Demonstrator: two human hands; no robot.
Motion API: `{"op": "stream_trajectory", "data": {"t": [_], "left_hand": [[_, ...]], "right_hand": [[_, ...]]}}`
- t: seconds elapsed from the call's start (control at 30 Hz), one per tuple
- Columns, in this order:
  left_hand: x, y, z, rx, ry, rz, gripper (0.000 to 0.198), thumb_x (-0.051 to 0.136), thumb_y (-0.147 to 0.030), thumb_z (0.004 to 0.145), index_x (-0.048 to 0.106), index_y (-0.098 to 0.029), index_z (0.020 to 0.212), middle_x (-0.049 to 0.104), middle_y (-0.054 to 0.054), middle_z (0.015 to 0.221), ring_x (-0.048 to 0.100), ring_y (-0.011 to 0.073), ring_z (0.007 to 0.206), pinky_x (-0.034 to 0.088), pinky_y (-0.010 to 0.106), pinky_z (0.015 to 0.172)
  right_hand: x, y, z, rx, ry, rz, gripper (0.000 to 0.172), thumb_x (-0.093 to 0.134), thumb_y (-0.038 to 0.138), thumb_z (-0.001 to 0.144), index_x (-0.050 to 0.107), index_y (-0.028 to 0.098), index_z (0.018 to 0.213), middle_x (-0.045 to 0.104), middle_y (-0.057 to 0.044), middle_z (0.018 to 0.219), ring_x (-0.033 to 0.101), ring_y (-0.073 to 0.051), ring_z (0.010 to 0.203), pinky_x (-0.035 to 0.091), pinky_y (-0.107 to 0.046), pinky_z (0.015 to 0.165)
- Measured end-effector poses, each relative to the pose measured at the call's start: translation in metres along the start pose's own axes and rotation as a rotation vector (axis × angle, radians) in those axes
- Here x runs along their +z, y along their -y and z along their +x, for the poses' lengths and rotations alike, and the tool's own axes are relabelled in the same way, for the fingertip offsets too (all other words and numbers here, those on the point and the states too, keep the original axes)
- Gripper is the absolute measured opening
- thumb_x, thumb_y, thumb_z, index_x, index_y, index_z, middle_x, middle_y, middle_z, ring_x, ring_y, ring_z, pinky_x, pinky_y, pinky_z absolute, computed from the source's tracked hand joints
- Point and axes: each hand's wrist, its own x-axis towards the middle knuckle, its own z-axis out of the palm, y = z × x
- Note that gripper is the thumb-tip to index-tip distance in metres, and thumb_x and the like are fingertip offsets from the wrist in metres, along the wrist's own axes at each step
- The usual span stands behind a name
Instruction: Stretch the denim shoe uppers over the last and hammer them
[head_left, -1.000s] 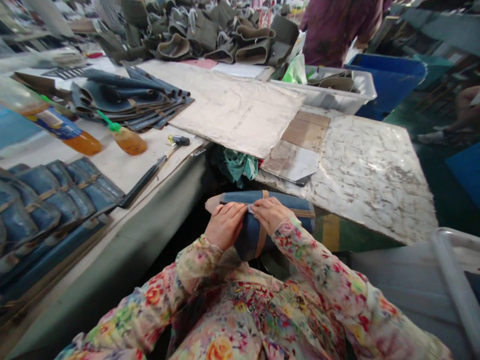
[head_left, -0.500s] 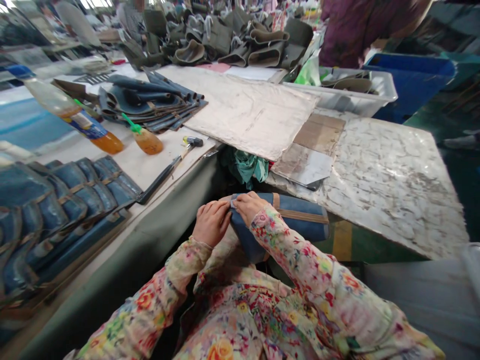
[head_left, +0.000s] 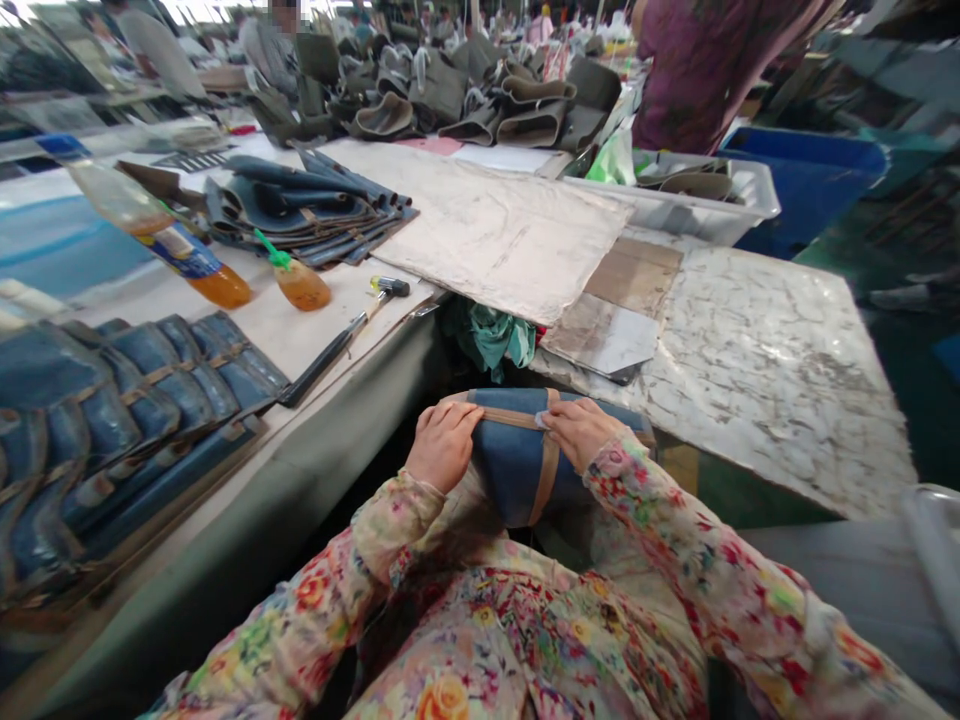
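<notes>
Two hands on blue piece [head_left: 510, 475] just in front of floral shirt [head_left: 510, 630], long axis left-right. Left hand [head_left: 442, 445]: fingers bent over left end, grip beneath unclear. Right hand [head_left: 579, 432]: closed, pinching whitish scrap [head_left: 541, 420] by crossing band [head_left: 547, 470].

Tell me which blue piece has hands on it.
The one blue piece off the table, with crossing tan strips: left hand and right hand both touch it. The others lie on the table, in a front row and a back pile.
</notes>
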Motion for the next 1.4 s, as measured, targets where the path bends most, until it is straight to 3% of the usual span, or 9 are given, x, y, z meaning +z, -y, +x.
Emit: {"op": "stream_trajectory", "data": {"t": [0.13, 0.3, 0.4, 0.5, 0.7, 0.93, 1.07, 1.27, 1.4], "left_hand": [[0.005, -0.013, 0.006, 0.062, 0.001, -0.043, 0.031, 0.039, -0.021, 0.087, 0.056, -0.017, 0.113, 0.059, 0.005, 0.112, 0.047, 0.0196, 0.105, 0.033, 0.036, 0.095], [0.015, -0.043, 0.012, 0.153, 0.083, -0.109, 0.035, 0.039, -0.019, 0.086, 0.052, -0.014, 0.118, 0.055, 0.007, 0.116, 0.045, 0.0199, 0.107, 0.035, 0.035, 0.096], [0.018, -0.059, 0.019, 0.180, 0.108, -0.149, 0.036, 0.039, -0.017, 0.085, 0.050, -0.016, 0.119, 0.054, 0.006, 0.117, 0.044, 0.0199, 0.109, 0.034, 0.034, 0.096], [0.018, -0.069, 0.025, 0.195, 0.136, -0.182, 0.035, 0.039, -0.017, 0.086, 0.050, -0.017, 0.119, 0.056, 0.005, 0.115, 0.046, 0.0193, 0.107, 0.035, 0.034, 0.094], [0.018, -0.067, 0.031, 0.231, 0.163, -0.187, 0.033, 0.039, -0.016, 0.086, 0.052, -0.018, 0.117, 0.057, 0.005, 0.113, 0.047, 0.0179, 0.105, 0.037, 0.034, 0.090], [0.008, -0.072, 0.037, 0.280, 0.258, -0.059, 0.029, 0.039, -0.017, 0.088, 0.053, -0.016, 0.112, 0.057, 0.006, 0.114, 0.047, 0.0187, 0.105, 0.038, 0.034, 0.088], [0.006, -0.074, 0.045, 0.295, 0.282, -0.041, 0.027, 0.039, -0.017, 0.087, 0.054, -0.016, 0.109, 0.055, 0.005, 0.118, 0.047, 0.0179, 0.106, 0.039, 0.033, 0.087], [0.014, -0.070, 0.037, 0.306, 0.229, -0.083, 0.031, 0.040, -0.017, 0.087, 0.053, -0.017, 0.114, 0.055, 0.006, 0.120, 0.047, 0.0170, 0.110, 0.039, 0.033, 0.089], [0.010, -0.043, 0.034, 0.256, 0.162, -0.137, 0.027, 0.041, -0.025, 0.087, 0.058, -0.022, 0.109, 0.059, 0.002, 0.114, 0.050, 0.0158, 0.105, 0.040, 0.033, 0.091]], "right_hand": [[0.007, -0.009, -0.022, -0.026, -0.158, 0.020, 0.029, 0.039, 0.021, 0.088, 0.062, 0.021, 0.106, 0.060, -0.006, 0.104, 0.050, -0.019, 0.090, 0.047, -0.031, 0.081], [0.024, -0.011, -0.043, 0.016, -0.383, 0.100, 0.030, 0.042, 0.025, 0.088, 0.059, 0.022, 0.111, 0.061, -0.005, 0.105, 0.053, -0.018, 0.093, 0.047, -0.031, 0.084], [0.027, -0.014, -0.055, 0.070, -0.396, 0.126, 0.029, 0.043, 0.027, 0.088, 0.061, 0.022, 0.110, 0.062, -0.005, 0.105, 0.054, -0.017, 0.094, 0.047, -0.032, 0.085], [0.024, -0.017, -0.059, 0.095, -0.329, 0.167, 0.030, 0.043, 0.029, 0.087, 0.062, 0.022, 0.109, 0.062, -0.005, 0.106, 0.054, -0.017, 0.096, 0.047, -0.032, 0.087], [0.016, -0.014, -0.049, 0.148, -0.256, 0.265, 0.030, 0.043, 0.028, 0.086, 0.062, 0.024, 0.109, 0.061, -0.005, 0.105, 0.053, -0.018, 0.095, 0.046, -0.033, 0.087], [0.003, 0.003, -0.041, 0.130, -0.106, 0.067, 0.032, 0.040, 0.017, 0.085, 0.062, 0.020, 0.108, 0.060, -0.009, 0.103, 0.048, -0.021, 0.090, 0.047, -0.034, 0.079], [0.001, 0.000, -0.036, 0.151, -0.061, 0.040, 0.030, 0.040, 0.018, 0.085, 0.062, 0.022, 0.105, 0.059, -0.008, 0.102, 0.048, -0.021, 0.089, 0.047, -0.032, 0.073], [0.012, -0.010, -0.044, 0.124, -0.188, 0.184, 0.028, 0.042, 0.024, 0.085, 0.063, 0.024, 0.104, 0.060, -0.006, 0.103, 0.052, -0.018, 0.090, 0.048, -0.032, 0.081], [0.024, -0.012, -0.056, 0.156, -0.315, 0.218, 0.030, 0.043, 0.028, 0.086, 0.062, 0.023, 0.108, 0.061, -0.005, 0.104, 0.055, -0.018, 0.094, 0.048, -0.033, 0.085]]}}
